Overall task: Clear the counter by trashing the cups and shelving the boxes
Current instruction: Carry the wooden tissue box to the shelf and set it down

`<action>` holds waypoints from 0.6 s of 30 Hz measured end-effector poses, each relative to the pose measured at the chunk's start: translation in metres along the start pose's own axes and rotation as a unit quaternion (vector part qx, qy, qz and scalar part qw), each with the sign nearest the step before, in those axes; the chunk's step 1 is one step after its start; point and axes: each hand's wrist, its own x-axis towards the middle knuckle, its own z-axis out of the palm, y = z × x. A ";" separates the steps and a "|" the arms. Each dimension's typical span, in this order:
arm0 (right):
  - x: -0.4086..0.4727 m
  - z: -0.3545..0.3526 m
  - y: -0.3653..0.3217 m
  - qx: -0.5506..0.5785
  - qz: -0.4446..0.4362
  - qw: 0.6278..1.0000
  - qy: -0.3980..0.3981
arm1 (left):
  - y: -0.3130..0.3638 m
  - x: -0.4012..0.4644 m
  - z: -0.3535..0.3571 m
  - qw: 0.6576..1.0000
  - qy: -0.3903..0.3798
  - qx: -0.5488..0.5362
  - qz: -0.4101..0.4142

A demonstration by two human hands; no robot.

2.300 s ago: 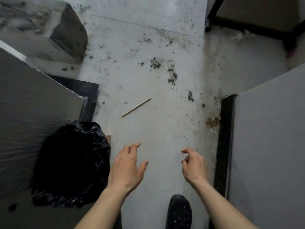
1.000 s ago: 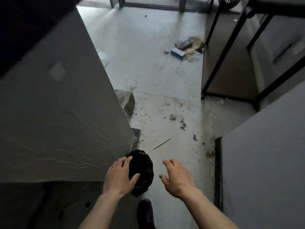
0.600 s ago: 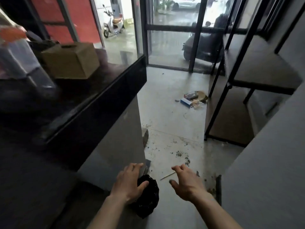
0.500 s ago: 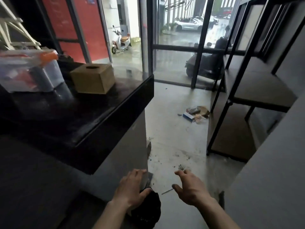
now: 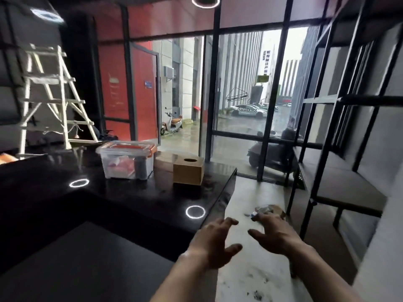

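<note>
On the glossy black counter (image 5: 135,199) stand a clear plastic box with an orange-trimmed lid (image 5: 125,160) and, to its right, a brown cardboard box with a round hole on top (image 5: 188,171). A second brown box (image 5: 163,158) sits partly hidden behind them. My left hand (image 5: 212,244) hovers open with spread fingers just past the counter's near right corner. My right hand (image 5: 273,234) is open beside it, over the floor. Both hold nothing. No cups are in view.
A black metal shelf rack (image 5: 340,184) lines the right wall. Litter (image 5: 268,211) lies on the pale concrete floor near its foot. A white stepladder (image 5: 54,99) stands behind the counter at left. Glass doors (image 5: 237,92) face the street ahead.
My view has swung up from the floor and the black trash bag to the counter top. Both hands have lifted, still open; the bag has dropped out of view.
</note>
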 end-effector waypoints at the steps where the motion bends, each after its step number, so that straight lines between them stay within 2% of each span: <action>1: 0.001 -0.009 -0.016 0.003 -0.005 1.000 0.013 | -0.004 -0.002 -0.020 1.000 0.019 -0.005 0.010; 5: 0.006 -0.035 -0.081 0.013 -0.032 0.998 0.045 | -0.041 -0.007 -0.091 0.996 0.082 -0.023 0.005; 9: 0.023 -0.042 -0.129 0.012 -0.057 0.997 0.058 | -0.090 0.000 -0.133 0.990 0.135 -0.035 -0.037; 13: 0.059 -0.029 -0.154 0.040 -0.068 0.995 0.060 | -0.132 0.019 -0.142 0.978 0.174 -0.080 -0.089; 18: 0.126 -0.007 -0.164 0.163 -0.034 0.984 0.063 | -0.167 0.065 -0.133 0.951 0.199 -0.190 -0.144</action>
